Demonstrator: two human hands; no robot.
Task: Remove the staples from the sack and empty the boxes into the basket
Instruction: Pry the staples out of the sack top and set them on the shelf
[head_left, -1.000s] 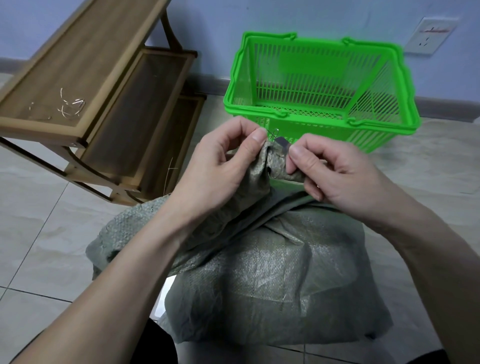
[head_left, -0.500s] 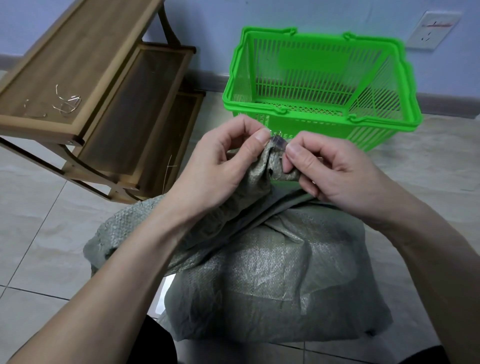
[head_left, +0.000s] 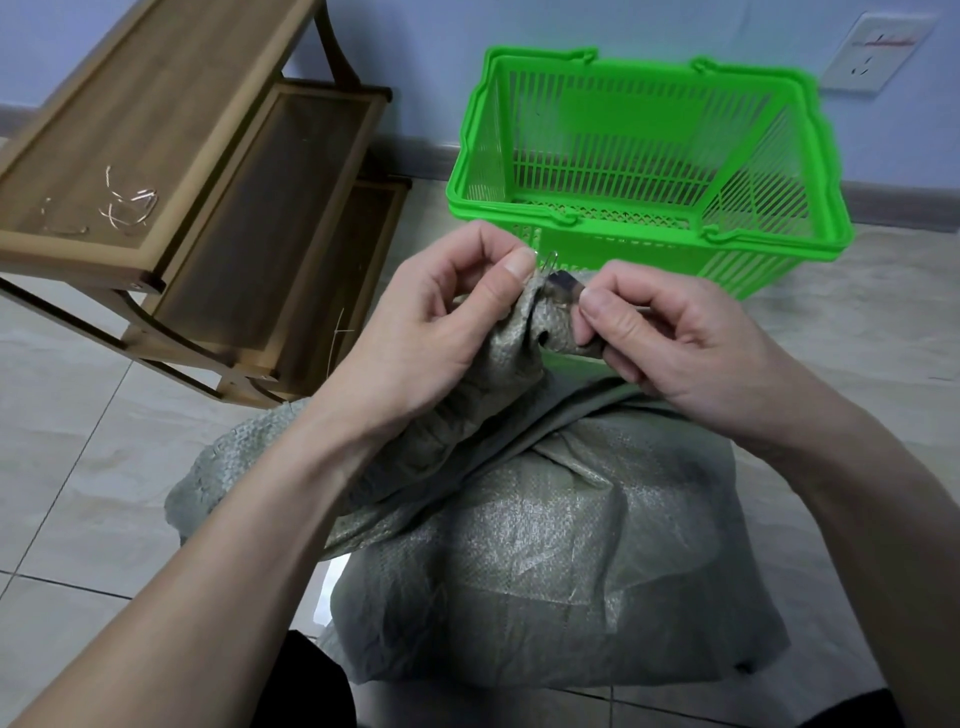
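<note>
Head view: the left hand (head_left: 441, 332) pinches a thin bent staple (head_left: 549, 258) between thumb and first finger, right at the bunched top of the sack (head_left: 545, 561). I think it holds the staple that way so it can pull the wire out of the cloth. The right hand (head_left: 675, 338) grips the sack's neck just beside it, probably to keep the cloth from moving. Something small and dark sits at its fingertips, but I cannot tell what it is. The grey-green sack sits on the tiled floor (head_left: 78, 441), full and lumpy, so the boxes look like they are inside it. The green basket (head_left: 779, 244) waits just behind, with nothing in it, ready for the boxes. On the wooden shelf (head_left: 171, 119) to the left lie some loose wire bits (head_left: 127, 205), likely staples put there out of the way.
</note>
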